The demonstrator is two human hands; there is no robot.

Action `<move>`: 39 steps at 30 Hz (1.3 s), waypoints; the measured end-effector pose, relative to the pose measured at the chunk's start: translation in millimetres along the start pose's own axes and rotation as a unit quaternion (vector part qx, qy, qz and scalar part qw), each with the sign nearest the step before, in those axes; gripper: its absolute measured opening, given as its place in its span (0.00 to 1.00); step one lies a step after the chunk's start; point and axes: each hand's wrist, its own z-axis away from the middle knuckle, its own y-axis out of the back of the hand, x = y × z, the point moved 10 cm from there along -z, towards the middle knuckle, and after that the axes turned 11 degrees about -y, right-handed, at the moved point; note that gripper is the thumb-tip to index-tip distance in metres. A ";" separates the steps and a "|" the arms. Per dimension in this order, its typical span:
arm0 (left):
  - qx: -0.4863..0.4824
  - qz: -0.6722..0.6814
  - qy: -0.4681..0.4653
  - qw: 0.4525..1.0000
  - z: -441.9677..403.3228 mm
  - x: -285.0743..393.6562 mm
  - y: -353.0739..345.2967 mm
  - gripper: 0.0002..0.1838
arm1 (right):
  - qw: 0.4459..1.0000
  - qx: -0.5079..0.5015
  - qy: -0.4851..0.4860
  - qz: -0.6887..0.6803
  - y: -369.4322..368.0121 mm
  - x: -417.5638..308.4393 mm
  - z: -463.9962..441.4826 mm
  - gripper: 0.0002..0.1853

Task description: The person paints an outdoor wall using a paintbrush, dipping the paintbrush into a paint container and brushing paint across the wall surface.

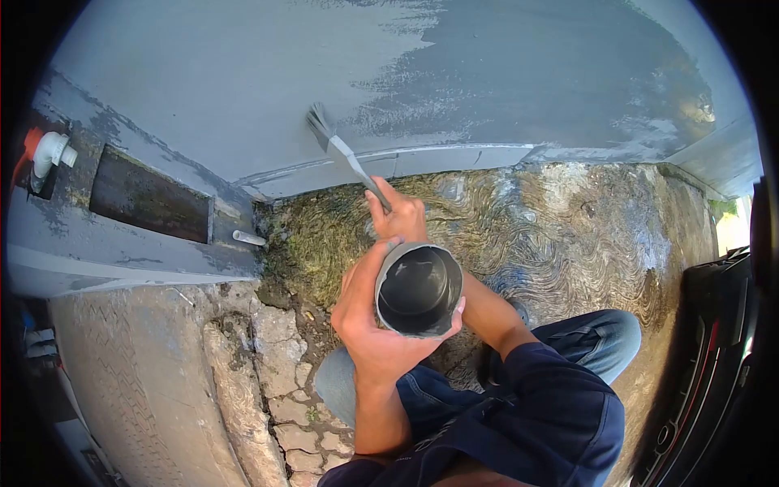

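My left hand (365, 316) is wrapped around a round grey paint container (381, 280), which has dark grey paint inside. Just beyond it, my right hand (399, 215) grips the handle of a paintbrush (351, 158). The brush points up and left, and its splayed bristles are against or very close to the wall (268, 89); I cannot tell which. Light grey covers the wall's left part, while a darker grey with ragged brush edges covers the right. Part of my right forearm is hidden behind the container.
A white pipe fitting (53, 154) and a dark rectangular recess (150, 195) are at the left, with a short pipe stub (248, 238) sticking out. Rough, mossy concrete (568, 227) lies below the wall. A black car (702, 365) stands at the right.
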 end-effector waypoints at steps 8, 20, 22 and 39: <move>0.023 -0.021 0.008 0.999 -0.6 3.9 7.2 0.40 | 0.936 0.260 -0.204 0.117 221.6 119.6 -52.9 0.18; 0.005 -0.049 0.024 0.999 5.2 0.6 8.5 0.42 | 0.963 0.181 -0.164 0.110 63.2 93.6 1.1 0.14; -0.005 -0.035 -0.002 0.999 3.7 5.4 6.5 0.41 | 0.974 0.141 -0.144 0.103 13.3 76.9 25.0 0.15; -0.025 -0.058 -0.006 0.998 6.1 5.2 12.4 0.44 | 0.915 0.263 -0.144 0.270 217.2 195.7 -35.0 0.15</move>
